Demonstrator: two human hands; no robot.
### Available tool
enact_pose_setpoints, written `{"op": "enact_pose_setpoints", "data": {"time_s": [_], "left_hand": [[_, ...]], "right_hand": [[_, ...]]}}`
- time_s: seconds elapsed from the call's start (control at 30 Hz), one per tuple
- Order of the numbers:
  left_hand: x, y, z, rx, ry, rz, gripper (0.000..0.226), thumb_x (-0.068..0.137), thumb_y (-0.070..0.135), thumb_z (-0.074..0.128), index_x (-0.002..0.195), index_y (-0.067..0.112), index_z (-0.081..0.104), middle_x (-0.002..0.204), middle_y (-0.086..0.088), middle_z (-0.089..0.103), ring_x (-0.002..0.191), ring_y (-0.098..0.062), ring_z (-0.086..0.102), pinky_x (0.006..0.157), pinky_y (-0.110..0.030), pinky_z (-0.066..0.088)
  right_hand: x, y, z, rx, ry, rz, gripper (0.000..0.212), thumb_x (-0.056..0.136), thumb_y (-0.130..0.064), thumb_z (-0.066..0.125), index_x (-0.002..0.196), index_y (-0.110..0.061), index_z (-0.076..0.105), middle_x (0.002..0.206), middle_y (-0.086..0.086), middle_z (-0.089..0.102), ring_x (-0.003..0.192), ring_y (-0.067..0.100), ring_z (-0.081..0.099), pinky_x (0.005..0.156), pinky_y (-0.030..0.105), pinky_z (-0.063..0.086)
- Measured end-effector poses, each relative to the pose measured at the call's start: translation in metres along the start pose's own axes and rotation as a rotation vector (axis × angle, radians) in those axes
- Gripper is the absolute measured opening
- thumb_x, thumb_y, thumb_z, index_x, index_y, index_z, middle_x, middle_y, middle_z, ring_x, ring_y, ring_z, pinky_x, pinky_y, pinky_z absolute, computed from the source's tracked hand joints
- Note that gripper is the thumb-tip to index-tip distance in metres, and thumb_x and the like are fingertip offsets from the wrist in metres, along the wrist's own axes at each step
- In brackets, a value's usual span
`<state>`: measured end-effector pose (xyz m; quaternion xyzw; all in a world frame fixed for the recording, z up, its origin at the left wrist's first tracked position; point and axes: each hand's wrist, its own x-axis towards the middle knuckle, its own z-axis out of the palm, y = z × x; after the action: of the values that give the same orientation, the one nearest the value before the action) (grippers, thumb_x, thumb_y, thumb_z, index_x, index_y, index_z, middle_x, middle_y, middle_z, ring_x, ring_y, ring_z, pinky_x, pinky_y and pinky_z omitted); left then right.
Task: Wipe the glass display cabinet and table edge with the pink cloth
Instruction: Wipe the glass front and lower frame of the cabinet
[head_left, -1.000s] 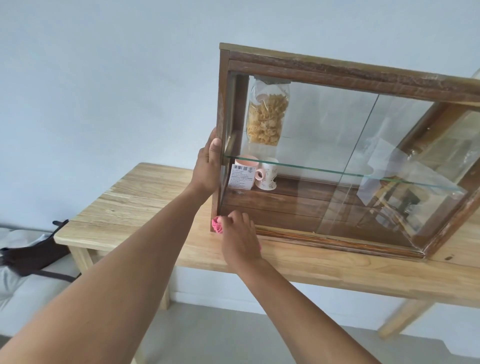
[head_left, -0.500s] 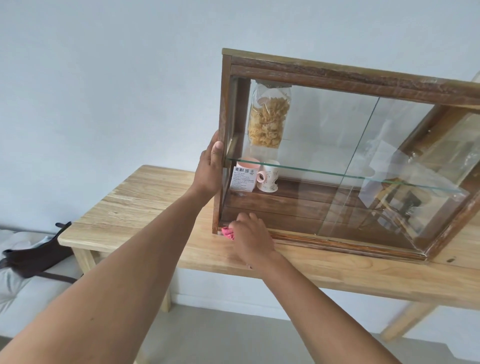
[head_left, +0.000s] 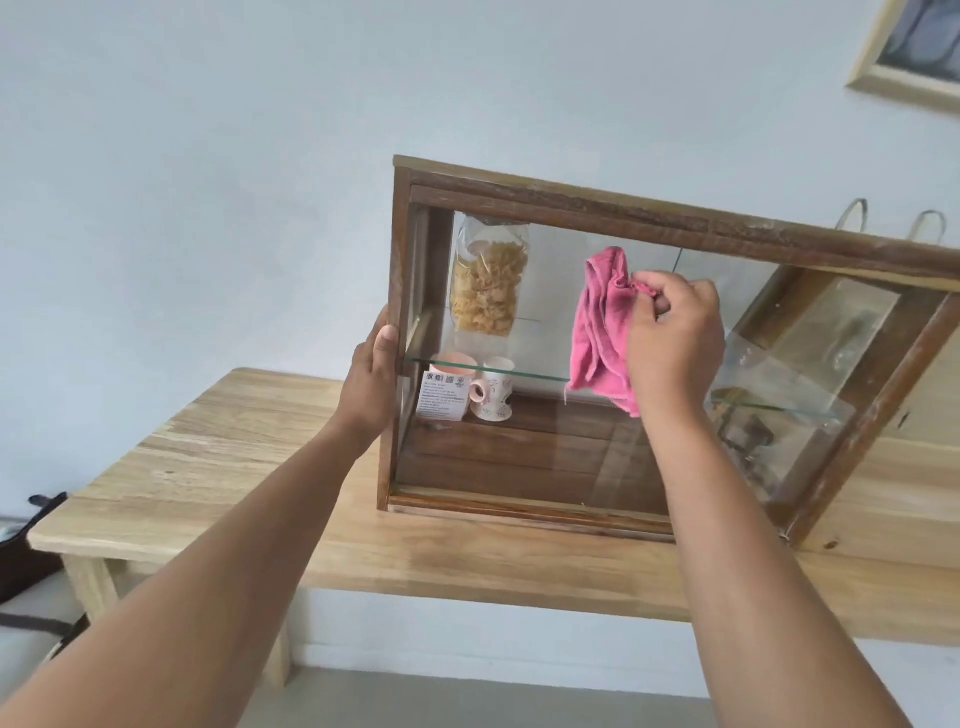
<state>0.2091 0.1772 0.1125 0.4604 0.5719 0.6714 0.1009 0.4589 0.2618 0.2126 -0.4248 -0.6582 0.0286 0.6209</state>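
The glass display cabinet (head_left: 571, 208) has a dark wooden frame and stands on a light wooden table (head_left: 218, 457). My left hand (head_left: 374, 379) grips the cabinet's left post at the height of the glass shelf. My right hand (head_left: 672, 338) pinches the pink cloth (head_left: 597, 322) by its top, in front of the upper middle of the front glass. The cloth hangs down loosely over the pane. The table's front edge (head_left: 467, 571) runs below the cabinet.
Inside the cabinet are a bag of pasta (head_left: 488, 286), two small cups (head_left: 491, 397) and a white label card (head_left: 441, 400). A dark bag (head_left: 26, 551) lies at the lower left beyond the table. A framed picture (head_left: 914, 52) hangs at the upper right.
My right hand has risen with the pink cloth from the cabinet's bottom left corner to the upper middle of the front glass. The left hand stays on the post. The view has tilted upward.
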Motion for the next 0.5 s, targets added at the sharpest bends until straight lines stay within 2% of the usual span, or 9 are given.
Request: {"op": "enact_pose_setpoints", "data": {"time_s": [0.07,0.17,0.27,0.33,0.37,0.43,0.5], "left_hand": [[-0.001,0.001,0.0,-0.007,-0.009,0.019,0.05,0.112,0.038,0.022,0.155,0.022,0.043,0.154,0.009,0.047,0.146,-0.005,0.037,0.121,-0.022,0.025],[0.0,-0.001,0.0,-0.012,0.0,0.018,0.05,0.112,0.039,0.022,0.153,0.023,0.045,0.152,0.011,0.05,0.143,-0.003,0.039,0.117,-0.016,0.026],[0.001,-0.003,0.003,-0.027,0.013,0.0,0.049,0.112,0.041,0.022,0.149,0.025,0.049,0.148,0.009,0.053,0.141,-0.005,0.042,0.121,-0.026,0.028],[0.002,-0.004,0.005,-0.032,0.02,0.008,0.046,0.112,0.041,0.023,0.142,0.027,0.053,0.142,0.008,0.058,0.137,-0.006,0.047,0.118,-0.028,0.031],[0.001,-0.004,0.005,-0.033,0.024,0.014,0.046,0.112,0.04,0.023,0.141,0.025,0.055,0.14,0.006,0.06,0.135,-0.008,0.049,0.117,-0.027,0.033],[0.001,-0.004,0.006,-0.024,0.037,0.013,0.049,0.112,0.04,0.023,0.14,0.018,0.057,0.137,-0.004,0.063,0.135,-0.017,0.052,0.115,-0.03,0.037],[0.001,-0.003,0.006,-0.024,0.036,0.005,0.051,0.111,0.041,0.024,0.143,0.015,0.056,0.139,-0.006,0.063,0.135,-0.019,0.052,0.117,-0.034,0.037]], "right_hand": [[0.005,0.006,0.003,0.007,0.087,0.012,0.022,0.092,-0.009,0.058,0.105,-0.02,0.073,0.098,0.004,0.057,0.076,0.019,0.058,0.064,0.016,0.03],[0.002,0.009,0.011,0.075,0.201,-0.02,0.021,0.092,-0.003,0.055,0.107,-0.011,0.067,0.106,0.011,0.059,0.081,0.019,0.061,0.064,0.013,0.032],[-0.008,0.004,0.025,0.118,0.243,-0.13,0.016,0.093,0.001,0.052,0.104,-0.004,0.063,0.106,0.016,0.058,0.084,0.017,0.059,0.058,0.018,0.038],[-0.013,0.0,0.039,0.088,0.24,-0.249,0.015,0.093,-0.003,0.054,0.093,-0.008,0.068,0.102,0.015,0.059,0.073,0.021,0.061,0.048,0.026,0.044],[-0.017,-0.003,0.048,0.058,0.231,-0.339,0.018,0.093,-0.006,0.053,0.087,-0.009,0.07,0.099,0.015,0.059,0.068,0.021,0.06,0.046,0.025,0.045],[-0.033,-0.006,0.069,0.007,0.16,-0.572,0.025,0.097,-0.012,0.049,0.087,-0.009,0.072,0.098,0.013,0.058,0.071,0.02,0.056,0.052,0.026,0.049],[-0.065,0.002,0.093,-0.034,-0.011,-0.783,0.027,0.098,-0.021,0.048,0.104,-0.008,0.071,0.108,0.012,0.058,0.089,0.023,0.055,0.073,0.031,0.052]]}}
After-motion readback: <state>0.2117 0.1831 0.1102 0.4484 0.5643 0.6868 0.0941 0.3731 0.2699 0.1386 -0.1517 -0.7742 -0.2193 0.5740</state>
